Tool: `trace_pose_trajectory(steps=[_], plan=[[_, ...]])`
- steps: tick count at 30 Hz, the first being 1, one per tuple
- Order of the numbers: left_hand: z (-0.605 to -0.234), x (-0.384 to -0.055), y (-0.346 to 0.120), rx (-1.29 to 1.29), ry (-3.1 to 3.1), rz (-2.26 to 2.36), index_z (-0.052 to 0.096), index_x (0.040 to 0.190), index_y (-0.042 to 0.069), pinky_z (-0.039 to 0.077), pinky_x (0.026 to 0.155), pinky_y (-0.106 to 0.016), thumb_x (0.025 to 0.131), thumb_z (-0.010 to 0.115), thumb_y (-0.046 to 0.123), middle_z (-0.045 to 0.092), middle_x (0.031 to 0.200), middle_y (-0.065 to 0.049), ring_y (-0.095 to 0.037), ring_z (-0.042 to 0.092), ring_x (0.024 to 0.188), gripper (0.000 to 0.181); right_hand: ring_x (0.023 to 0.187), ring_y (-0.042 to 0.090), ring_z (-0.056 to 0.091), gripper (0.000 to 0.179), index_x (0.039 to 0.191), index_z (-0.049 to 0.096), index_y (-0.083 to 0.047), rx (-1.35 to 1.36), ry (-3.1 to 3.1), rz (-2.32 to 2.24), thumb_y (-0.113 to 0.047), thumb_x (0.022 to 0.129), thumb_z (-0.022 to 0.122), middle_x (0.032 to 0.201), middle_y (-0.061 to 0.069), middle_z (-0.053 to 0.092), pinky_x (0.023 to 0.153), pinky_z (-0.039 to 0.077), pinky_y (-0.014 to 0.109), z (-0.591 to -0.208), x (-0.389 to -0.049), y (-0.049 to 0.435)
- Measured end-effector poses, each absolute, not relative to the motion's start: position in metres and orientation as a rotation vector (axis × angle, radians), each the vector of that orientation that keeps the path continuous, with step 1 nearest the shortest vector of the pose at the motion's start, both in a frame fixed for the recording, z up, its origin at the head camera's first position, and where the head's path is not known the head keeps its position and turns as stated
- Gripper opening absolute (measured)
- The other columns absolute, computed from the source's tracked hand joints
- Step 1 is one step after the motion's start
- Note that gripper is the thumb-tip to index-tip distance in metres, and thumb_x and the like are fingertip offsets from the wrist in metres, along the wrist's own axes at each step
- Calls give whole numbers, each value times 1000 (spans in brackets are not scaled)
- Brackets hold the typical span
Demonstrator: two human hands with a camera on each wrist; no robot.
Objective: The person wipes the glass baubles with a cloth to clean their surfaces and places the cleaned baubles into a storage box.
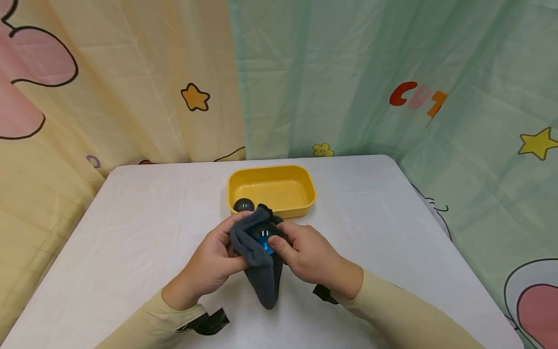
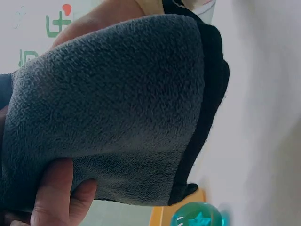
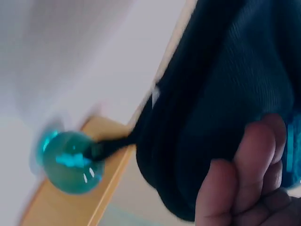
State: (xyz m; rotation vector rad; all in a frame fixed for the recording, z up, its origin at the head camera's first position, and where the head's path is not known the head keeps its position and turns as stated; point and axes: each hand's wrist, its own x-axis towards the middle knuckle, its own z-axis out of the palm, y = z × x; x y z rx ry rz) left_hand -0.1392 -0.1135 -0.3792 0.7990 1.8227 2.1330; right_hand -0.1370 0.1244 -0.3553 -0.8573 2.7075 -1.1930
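Observation:
A dark grey cloth (image 1: 263,286) with black edging is bunched between my two hands above the table. My left hand (image 1: 213,261) grips its left side, the fingers pressing into the plush fabric (image 2: 113,99) in the left wrist view. Nestled in the folds is a shiny clear ball (image 1: 263,235) with blue inside. My right hand (image 1: 311,252) pinches the ball and the cloth together from the right, its thumb on the ball. In the right wrist view, dark cloth (image 3: 221,103) hides most of that ball.
Just beyond the hands stands a yellow tray (image 1: 296,206). A second clear ball (image 1: 243,205) sits at its near left corner, showing teal in the right wrist view (image 3: 73,165). The table has a white cover (image 1: 375,208); patterned curtains (image 1: 314,87) hang behind it.

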Motion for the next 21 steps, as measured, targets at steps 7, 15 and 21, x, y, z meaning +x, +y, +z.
trace_pose_trajectory(steps=[7, 15, 21], plan=[[-377, -140, -112, 792, 1878, 2136, 39, 155, 0, 60, 100, -31, 89, 74, -12, 50, 152, -28, -15, 69, 120, 76, 102, 15, 70, 54, 155, 43, -2, -985, 2819, -1016, -31, 110, 55, 131, 7, 71, 93, 62, 35, -353, -133, 124], [-377, -140, -117, 791, 1846, 2147, 38, 156, 1, 58, 102, -30, 92, 73, -10, 49, 156, -20, -13, 66, 127, 73, 104, 19, 74, 69, 157, 39, -7, -1282, 2935, -669, -25, 101, 73, 129, 7, 75, 96, 62, 37, -345, -138, 131], [-380, -140, -115, 805, 1823, 2121, 37, 157, 0, 59, 101, -31, 93, 70, -11, 49, 154, -25, -14, 66, 126, 73, 78, 9, 65, 45, 140, 54, -2, -1097, 2783, -950, -26, 104, 67, 95, 1, 75, 73, 59, 26, -350, -141, 132]])
